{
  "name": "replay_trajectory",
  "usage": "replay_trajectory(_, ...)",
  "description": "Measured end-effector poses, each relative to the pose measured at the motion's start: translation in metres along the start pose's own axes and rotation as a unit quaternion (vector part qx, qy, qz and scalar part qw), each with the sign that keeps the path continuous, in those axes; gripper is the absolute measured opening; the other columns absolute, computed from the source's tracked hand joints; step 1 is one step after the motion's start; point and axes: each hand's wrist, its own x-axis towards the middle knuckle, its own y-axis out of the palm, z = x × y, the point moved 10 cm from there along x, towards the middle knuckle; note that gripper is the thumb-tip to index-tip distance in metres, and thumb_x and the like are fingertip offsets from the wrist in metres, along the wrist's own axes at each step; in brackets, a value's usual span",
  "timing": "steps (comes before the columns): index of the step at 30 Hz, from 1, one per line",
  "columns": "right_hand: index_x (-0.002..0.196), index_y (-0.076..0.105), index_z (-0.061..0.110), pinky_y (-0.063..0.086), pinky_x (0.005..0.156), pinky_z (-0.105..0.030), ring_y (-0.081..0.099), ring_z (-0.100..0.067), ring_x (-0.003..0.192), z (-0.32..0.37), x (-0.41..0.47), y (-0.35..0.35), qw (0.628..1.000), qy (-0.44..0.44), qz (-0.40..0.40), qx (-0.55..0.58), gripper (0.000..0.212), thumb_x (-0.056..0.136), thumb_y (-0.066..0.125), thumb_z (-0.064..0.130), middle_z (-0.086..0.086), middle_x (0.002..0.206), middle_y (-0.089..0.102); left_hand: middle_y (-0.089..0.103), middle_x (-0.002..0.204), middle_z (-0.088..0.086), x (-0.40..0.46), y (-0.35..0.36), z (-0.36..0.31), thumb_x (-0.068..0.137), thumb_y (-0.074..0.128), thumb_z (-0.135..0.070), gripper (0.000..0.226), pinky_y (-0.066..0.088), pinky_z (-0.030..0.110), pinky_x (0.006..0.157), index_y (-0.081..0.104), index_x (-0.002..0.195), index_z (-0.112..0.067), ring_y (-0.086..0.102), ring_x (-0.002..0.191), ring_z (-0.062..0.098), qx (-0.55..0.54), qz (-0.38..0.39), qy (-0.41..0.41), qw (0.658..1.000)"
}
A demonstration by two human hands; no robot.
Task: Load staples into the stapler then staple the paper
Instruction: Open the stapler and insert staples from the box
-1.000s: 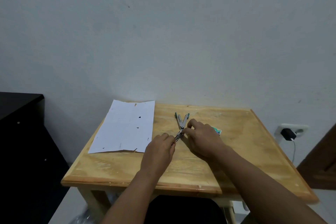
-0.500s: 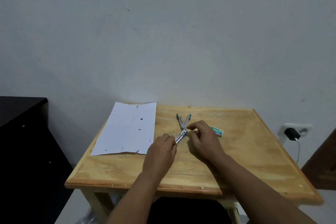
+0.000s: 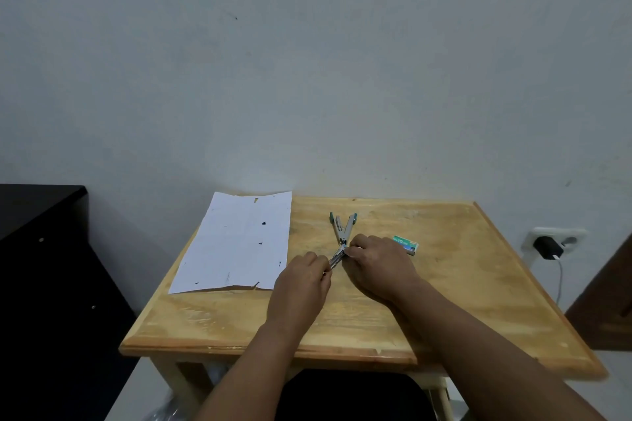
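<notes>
Stapler (image 3: 343, 232): swung open in a V near the middle of the wooden table (image 3: 461, 284), its two teal-tipped arms pointing toward the wall; the hinge end lies between the two hands and is partly covered by them.
Metal piece at the hinge: a shiny strip runs from the stapler toward the left hand; from where I stand I cannot say whether it is a staple strip or the stapler's own tray.
Left hand (image 3: 301, 287): fingers curled, pinching the near end of that strip; the fingertips are out of sight.
Right hand (image 3: 376, 267): fingers curled round the stapler at the hinge; what sits under the palm is hidden.
Staple box (image 3: 406, 244): teal, just behind the right hand, its near end hidden by it; the print is too small to read.
Paper (image 3: 239, 243): white sheet with small dark marks, flat on the left of the table, far edge reaching the wall.
Wall socket (image 3: 554, 239): right of the table, black plug in it.
</notes>
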Motion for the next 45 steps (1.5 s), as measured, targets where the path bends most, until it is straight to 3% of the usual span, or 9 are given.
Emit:
replay_trajectory(9, 0.110, 0.075, 0.019, 0.053, 0.062, -0.035, 0.062, -0.018, 0.071, 0.004, 0.010, 0.002, 1.000, 0.022, 0.003, -0.022, 0.031, 0.102, 0.052, 0.038, -0.002, 0.100, 0.068, 0.065, 0.096, -0.006, 0.000, -0.001, 0.001, 0.101, 0.062, -0.027, 0.011, 0.040, 0.019, 0.067, 0.068, 0.108, -0.021, 0.051, 0.080, 0.009, -0.007, -0.005, -0.001, 1.000)
replay_trajectory(15, 0.116, 0.074, 0.025, 0.052, 0.083, -0.037, 0.060, -0.014, 0.095, -0.008, 0.009, 0.012, 0.991, 0.033, 0.060, 0.112, 0.029, 0.099, 0.054, 0.038, 0.003, 0.116, 0.064, 0.064, 0.092, -0.005, 0.000, -0.003, 0.001, 0.101, 0.063, -0.026, 0.009, 0.039, 0.020, 0.065, 0.067, 0.105, -0.020, 0.050, 0.078, 0.009, -0.014, -0.007, -0.005, 1.000)
replay_trajectory(21, 0.102, 0.071, 0.022, 0.050, 0.068, -0.023, 0.062, -0.005, 0.082, -0.051, -0.016, 0.002, 0.899, 0.220, -0.083, 0.370, 0.023, 0.094, 0.059, 0.005, 0.011, 0.099, 0.066, 0.058, 0.093, -0.008, -0.001, -0.006, 0.002, 0.102, 0.062, -0.028, 0.004, 0.047, 0.022, 0.067, 0.060, 0.101, -0.024, 0.052, 0.078, 0.010, -0.038, -0.004, -0.024, 0.999)
replay_trajectory(28, 0.129, 0.071, 0.028, 0.062, 0.091, -0.036, 0.072, -0.007, 0.100, -0.039, -0.008, 0.018, 0.843, 0.261, -0.006, 0.471, 0.034, 0.096, 0.072, 0.021, 0.011, 0.115, 0.075, 0.052, 0.091, -0.010, -0.001, -0.011, 0.004, 0.098, 0.068, -0.022, 0.024, 0.050, 0.020, 0.061, 0.046, 0.091, -0.029, 0.054, 0.072, 0.009, -0.084, -0.028, -0.030, 0.996)
replay_trajectory(32, 0.112, 0.080, 0.026, 0.063, 0.085, -0.056, 0.074, -0.031, 0.101, -0.034, -0.009, 0.022, 0.695, 0.338, -0.037, 0.634, 0.025, 0.094, 0.075, 0.010, -0.007, 0.102, 0.077, 0.051, 0.092, -0.011, -0.003, -0.017, 0.009, 0.096, 0.069, -0.020, 0.020, 0.055, 0.030, 0.063, 0.050, 0.091, -0.024, 0.057, 0.074, 0.011, -0.117, -0.049, -0.041, 0.991)
replay_trajectory(34, 0.108, 0.081, 0.017, 0.066, 0.076, -0.052, 0.072, -0.036, 0.099, -0.025, -0.008, 0.011, 0.641, 0.348, -0.043, 0.683, 0.020, 0.093, 0.075, 0.006, -0.017, 0.101, 0.074, 0.052, 0.092, -0.011, -0.003, -0.018, 0.010, 0.096, 0.069, -0.020, 0.019, 0.055, 0.032, 0.064, 0.051, 0.092, -0.024, 0.056, 0.075, 0.011, -0.120, -0.056, -0.045, 0.990)
replay_trajectory(38, 0.105, 0.076, 0.007, 0.059, 0.062, -0.021, 0.073, -0.022, 0.083, -0.027, 0.004, -0.018, 0.706, 0.289, -0.070, 0.643, 0.014, 0.093, 0.073, 0.001, -0.019, 0.100, 0.074, 0.064, 0.095, -0.010, -0.004, -0.016, 0.016, 0.098, 0.068, -0.028, 0.016, 0.059, 0.034, 0.070, 0.053, 0.105, -0.028, 0.063, 0.081, 0.009, -0.134, -0.049, -0.071, 0.987)
replay_trajectory(41, 0.106, 0.075, 0.009, 0.062, 0.075, -0.029, 0.076, -0.018, 0.083, -0.028, 0.014, -0.021, 0.772, 0.256, -0.066, 0.579, 0.015, 0.092, 0.076, 0.004, -0.010, 0.096, 0.078, 0.071, 0.105, -0.012, -0.004, -0.013, 0.021, 0.100, 0.065, -0.032, 0.043, 0.058, 0.030, 0.076, 0.049, 0.140, -0.034, 0.067, 0.086, 0.006, -0.166, -0.036, -0.096, 0.981)
replay_trajectory(45, 0.104, 0.076, 0.016, 0.065, 0.081, -0.037, 0.075, -0.016, 0.087, -0.027, 0.020, -0.014, 0.808, 0.253, -0.073, 0.528, 0.010, 0.095, 0.074, 0.012, 0.000, 0.095, 0.077, 0.071, 0.098, -0.007, -0.002, -0.015, 0.020, 0.103, 0.061, -0.030, 0.029, 0.050, 0.017, 0.068, 0.069, 0.130, -0.023, 0.062, 0.079, 0.005, -0.162, -0.038, -0.094, 0.982)
